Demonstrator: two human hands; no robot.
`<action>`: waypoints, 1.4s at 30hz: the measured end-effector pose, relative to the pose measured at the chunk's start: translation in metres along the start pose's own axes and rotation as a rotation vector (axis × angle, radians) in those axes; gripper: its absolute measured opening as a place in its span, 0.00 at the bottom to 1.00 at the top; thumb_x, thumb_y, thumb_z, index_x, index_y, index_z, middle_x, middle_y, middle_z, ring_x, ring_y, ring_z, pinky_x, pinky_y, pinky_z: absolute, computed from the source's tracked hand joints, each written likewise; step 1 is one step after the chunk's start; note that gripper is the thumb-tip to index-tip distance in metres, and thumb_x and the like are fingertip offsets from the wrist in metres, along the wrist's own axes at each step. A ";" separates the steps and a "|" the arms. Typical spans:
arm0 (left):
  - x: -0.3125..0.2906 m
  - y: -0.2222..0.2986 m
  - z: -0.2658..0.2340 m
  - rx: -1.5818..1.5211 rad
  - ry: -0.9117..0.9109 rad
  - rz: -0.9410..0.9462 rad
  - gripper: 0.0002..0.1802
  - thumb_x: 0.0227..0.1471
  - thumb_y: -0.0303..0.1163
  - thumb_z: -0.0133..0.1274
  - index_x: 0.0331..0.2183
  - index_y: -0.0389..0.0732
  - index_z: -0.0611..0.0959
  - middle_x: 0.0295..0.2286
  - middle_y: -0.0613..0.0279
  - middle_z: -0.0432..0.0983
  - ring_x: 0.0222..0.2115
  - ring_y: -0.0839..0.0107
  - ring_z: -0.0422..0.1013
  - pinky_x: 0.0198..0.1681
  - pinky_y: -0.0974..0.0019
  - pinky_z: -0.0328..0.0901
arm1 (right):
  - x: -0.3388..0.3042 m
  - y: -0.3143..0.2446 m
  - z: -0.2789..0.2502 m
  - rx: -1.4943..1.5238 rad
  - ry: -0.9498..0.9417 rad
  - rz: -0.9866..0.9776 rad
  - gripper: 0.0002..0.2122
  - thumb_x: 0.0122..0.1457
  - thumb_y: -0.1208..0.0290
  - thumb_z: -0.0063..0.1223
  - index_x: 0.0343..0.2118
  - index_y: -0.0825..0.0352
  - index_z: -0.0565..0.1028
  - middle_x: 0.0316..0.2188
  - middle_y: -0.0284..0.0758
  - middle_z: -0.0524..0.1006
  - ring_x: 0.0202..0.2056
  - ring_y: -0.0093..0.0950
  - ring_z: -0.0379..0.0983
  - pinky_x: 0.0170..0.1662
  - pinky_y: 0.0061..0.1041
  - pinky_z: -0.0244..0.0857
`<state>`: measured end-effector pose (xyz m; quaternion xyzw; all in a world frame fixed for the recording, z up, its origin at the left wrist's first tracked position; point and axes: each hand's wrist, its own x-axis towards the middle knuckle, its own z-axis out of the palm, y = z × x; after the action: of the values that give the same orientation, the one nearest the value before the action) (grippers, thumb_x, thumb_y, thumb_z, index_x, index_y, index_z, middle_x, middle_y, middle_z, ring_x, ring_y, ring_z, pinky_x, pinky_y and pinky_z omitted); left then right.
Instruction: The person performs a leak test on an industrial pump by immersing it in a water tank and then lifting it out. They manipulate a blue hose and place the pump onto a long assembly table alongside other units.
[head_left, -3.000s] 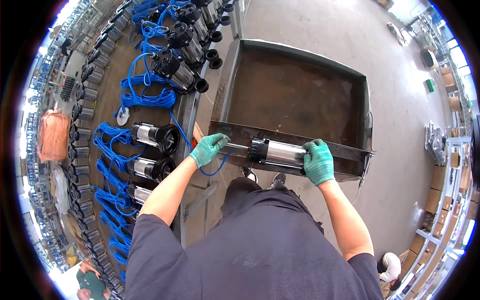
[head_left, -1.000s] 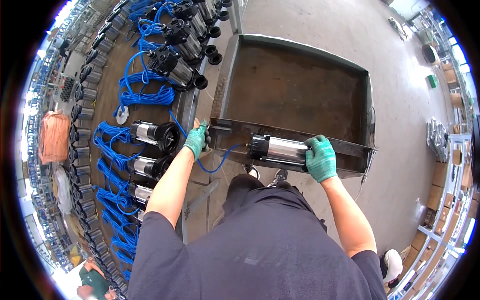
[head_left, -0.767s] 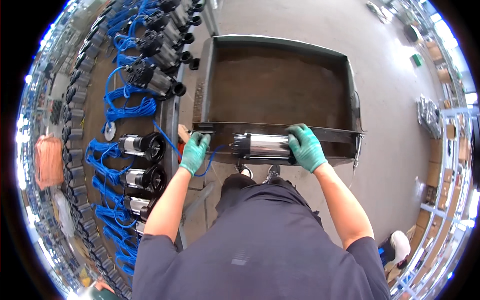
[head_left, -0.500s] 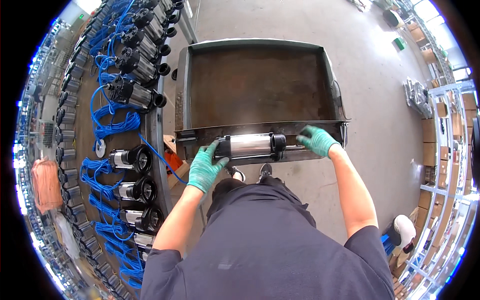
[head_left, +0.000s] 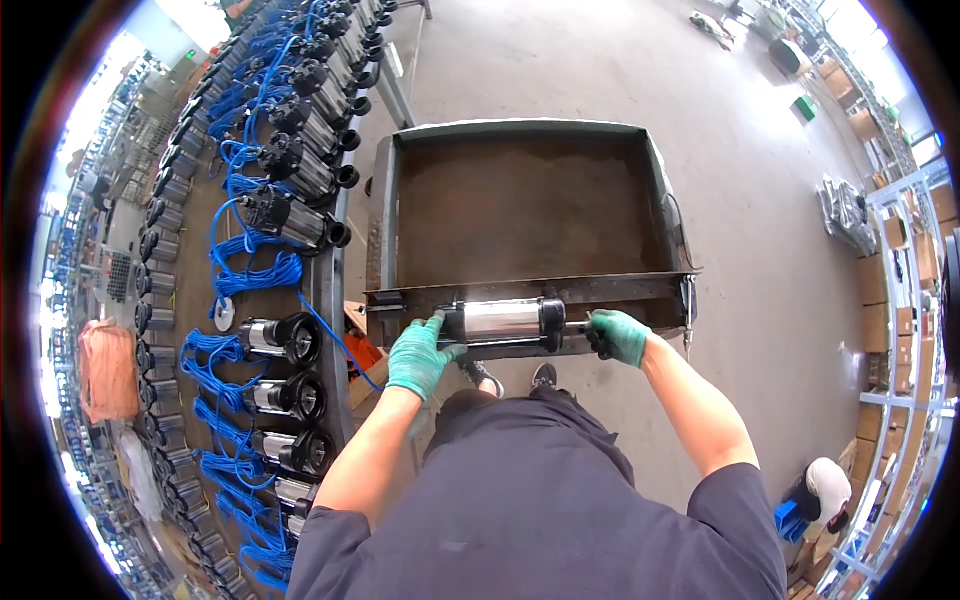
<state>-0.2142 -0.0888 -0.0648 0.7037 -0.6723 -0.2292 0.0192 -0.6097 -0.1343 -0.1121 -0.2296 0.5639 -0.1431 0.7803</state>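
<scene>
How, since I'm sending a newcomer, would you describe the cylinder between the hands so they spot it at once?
Find the rectangular metal tray, right of the long bench. At its near side, a silver cylinder with black ends lies left to right. Unlike the similar units lined up on the bench, it alone lies between the green-gloved left hand and right hand.

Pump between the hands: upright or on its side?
On its side: the pump lies lengthwise between left hand and right hand.

Glossy, smooth metal motor cylinder [head_left: 500,321]
</scene>
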 end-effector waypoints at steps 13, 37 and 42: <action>-0.009 -0.012 0.006 -0.012 0.043 0.012 0.47 0.48 0.54 0.70 0.64 0.44 0.74 0.51 0.40 0.77 0.53 0.45 0.75 0.56 0.50 0.70 | -0.008 -0.017 0.015 -1.257 0.198 -0.250 0.14 0.64 0.55 0.63 0.35 0.63 0.80 0.25 0.36 0.82 0.26 0.30 0.79 0.29 0.33 0.70; -0.018 -0.021 0.014 -0.207 0.181 0.002 0.46 0.55 0.50 0.67 0.67 0.42 0.68 0.55 0.40 0.74 0.55 0.46 0.73 0.58 0.51 0.68 | 0.007 -0.007 -0.003 -0.849 0.086 -0.178 0.29 0.62 0.79 0.57 0.68 0.61 0.69 0.34 0.40 0.83 0.38 0.31 0.85 0.43 0.32 0.79; -0.039 -0.116 0.081 -0.520 0.504 -0.395 0.24 0.61 0.48 0.63 0.45 0.37 0.76 0.37 0.46 0.81 0.39 0.47 0.78 0.45 0.48 0.71 | -0.002 -0.012 0.016 -0.969 0.053 -0.334 0.23 0.63 0.66 0.64 0.60 0.67 0.76 0.35 0.36 0.84 0.31 0.26 0.79 0.37 0.28 0.74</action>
<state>-0.1331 -0.0176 -0.1650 0.8251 -0.4179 -0.2111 0.3161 -0.5953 -0.1406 -0.0999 -0.6479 0.5409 0.0062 0.5363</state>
